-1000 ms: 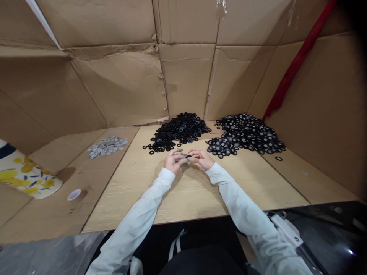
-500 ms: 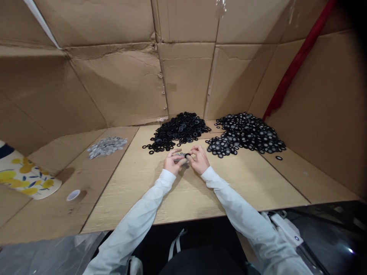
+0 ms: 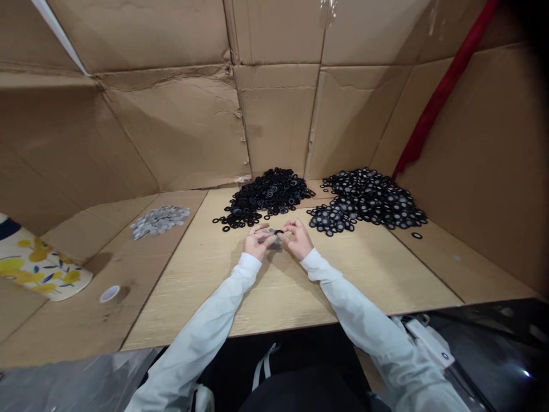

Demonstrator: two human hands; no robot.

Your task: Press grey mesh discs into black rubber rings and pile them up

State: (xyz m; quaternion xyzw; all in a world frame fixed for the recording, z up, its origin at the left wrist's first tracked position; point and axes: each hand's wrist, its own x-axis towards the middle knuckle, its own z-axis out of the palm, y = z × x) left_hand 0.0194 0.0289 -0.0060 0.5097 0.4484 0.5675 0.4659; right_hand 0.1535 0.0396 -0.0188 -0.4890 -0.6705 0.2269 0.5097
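My left hand (image 3: 256, 242) and my right hand (image 3: 297, 239) meet at the middle of the wooden table (image 3: 274, 286), fingertips pinched together. Between them sits a small black ring (image 3: 279, 232), held by both hands, with grey discs (image 3: 271, 235) cupped in the left fingers. Just beyond the hands lies a pile of plain black rings (image 3: 268, 197). To its right is a pile of black rings with grey centres (image 3: 369, 203). Both sleeves are white.
A heap of grey discs (image 3: 159, 219) lies at the left on cardboard. A small white tape roll (image 3: 110, 293) and a flowered cloth (image 3: 38, 268) sit further left. Cardboard walls (image 3: 274, 114) close in the back and sides; a red strip (image 3: 437, 97) leans at right.
The hands have stayed together at the same spot; the right hand drew in slightly toward the left, and the fingers shifted on the ring.
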